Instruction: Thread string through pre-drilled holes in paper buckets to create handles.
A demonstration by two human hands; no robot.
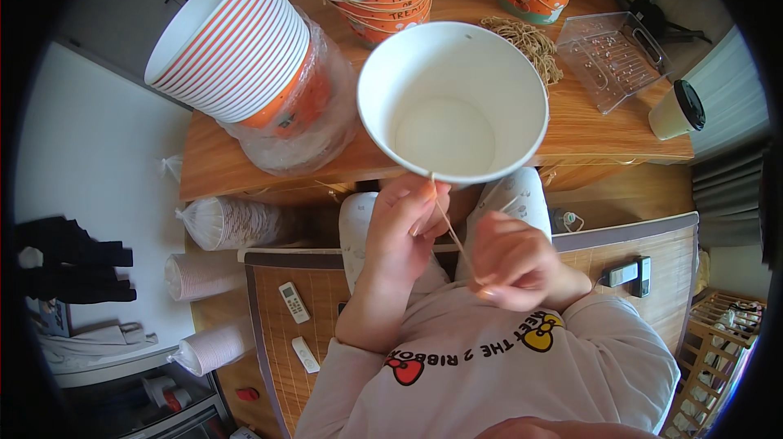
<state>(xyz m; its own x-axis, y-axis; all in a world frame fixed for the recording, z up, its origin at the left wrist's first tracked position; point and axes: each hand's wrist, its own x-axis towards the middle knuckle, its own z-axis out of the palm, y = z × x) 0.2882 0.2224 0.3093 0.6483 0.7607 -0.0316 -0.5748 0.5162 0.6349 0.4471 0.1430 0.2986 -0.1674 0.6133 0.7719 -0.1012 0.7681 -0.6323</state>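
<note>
A white-lined paper bucket (444,100) stands with its mouth toward me at the near edge of the desk. A small hole shows near its far rim. My left hand (405,215) is closed at the near rim, thumb and fingertips pinching a thin tan twine (451,229) where it meets the bucket. From there the twine runs taut down to my right hand (518,263), whose fingers are closed on it below and to the right. A loose bundle of the same twine (526,47) lies behind the bucket, to the right.
On the wooden desk (595,133), a tall stack of orange-and-white buckets (232,47) leans at left in clear plastic. Two more bucket stacks with twine handles (383,2) stand behind. At right are a clear tray (612,59) with small bits and a lidded cup (675,111).
</note>
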